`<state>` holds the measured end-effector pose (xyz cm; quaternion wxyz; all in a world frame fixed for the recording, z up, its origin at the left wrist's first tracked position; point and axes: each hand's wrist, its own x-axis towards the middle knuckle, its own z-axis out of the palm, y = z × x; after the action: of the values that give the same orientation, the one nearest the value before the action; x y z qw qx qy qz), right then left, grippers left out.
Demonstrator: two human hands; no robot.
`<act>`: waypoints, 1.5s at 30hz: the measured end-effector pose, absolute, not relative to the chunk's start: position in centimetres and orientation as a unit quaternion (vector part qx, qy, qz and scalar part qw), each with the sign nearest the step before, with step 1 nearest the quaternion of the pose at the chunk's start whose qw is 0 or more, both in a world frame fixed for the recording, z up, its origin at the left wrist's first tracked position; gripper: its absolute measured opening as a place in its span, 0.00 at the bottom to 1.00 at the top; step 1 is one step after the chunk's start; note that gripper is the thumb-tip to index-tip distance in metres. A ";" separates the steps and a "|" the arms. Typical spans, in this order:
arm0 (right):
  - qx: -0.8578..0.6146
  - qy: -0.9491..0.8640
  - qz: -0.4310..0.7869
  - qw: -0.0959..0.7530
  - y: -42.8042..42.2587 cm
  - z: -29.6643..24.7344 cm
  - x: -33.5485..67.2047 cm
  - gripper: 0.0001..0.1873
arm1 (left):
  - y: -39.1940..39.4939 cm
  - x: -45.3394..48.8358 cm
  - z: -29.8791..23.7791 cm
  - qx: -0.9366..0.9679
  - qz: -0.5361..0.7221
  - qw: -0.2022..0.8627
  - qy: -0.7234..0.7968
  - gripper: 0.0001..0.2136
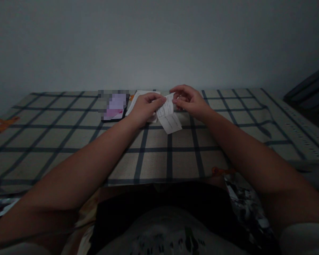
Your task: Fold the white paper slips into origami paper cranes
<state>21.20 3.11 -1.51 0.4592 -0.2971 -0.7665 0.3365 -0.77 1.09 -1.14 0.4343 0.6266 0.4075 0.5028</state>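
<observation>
A small printed paper slip [170,122] with a crease across it hangs over the table in front of me, its lower part tilted toward me. My left hand [149,106] pinches its upper left edge between thumb and fingers. At the upper right edge, my right hand [190,101] has its thumb against the slip, with the fingers curled and the index finger raised. The print is too small to read. Behind my left hand lie white paper sheets [134,101], partly covered by it.
A dark-edged phone [115,106] with a lit, partly blurred screen lies left of the sheets. The checked tablecloth [156,156] covers the table, which stands against a plain wall [159,42]. A dark slatted object [311,88] is at the far right.
</observation>
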 end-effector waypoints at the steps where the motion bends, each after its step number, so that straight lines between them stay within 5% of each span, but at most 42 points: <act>1: -0.290 -0.777 0.324 0.456 3.1 -1.4 21.3 0.24 | 1.1 -0.8 -1.2 0.622 0.498 0.442 0.412 0.12; 10: -0.256 -0.807 0.311 0.431 3.3 -1.2 21.3 0.14 | 1.5 -0.8 -1.5 0.622 0.464 0.476 0.413 0.15; 22: -0.321 -0.782 0.336 0.415 2.9 -0.8 21.0 0.25 | 1.2 -0.8 -1.4 0.615 0.442 0.486 0.437 0.14; 34: -0.361 -0.761 0.312 0.440 2.9 -0.9 21.1 0.14 | 1.3 -1.3 -1.6 0.615 0.429 0.537 0.388 0.20; 45: -0.377 -0.704 0.391 0.457 2.9 -0.9 20.7 0.14 | 1.9 -1.1 -1.7 0.606 0.453 0.551 0.351 0.15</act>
<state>20.66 2.89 -0.92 0.4567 -0.3771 -0.7045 0.3910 -1.12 1.85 -1.73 0.5508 0.6063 0.3513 0.4534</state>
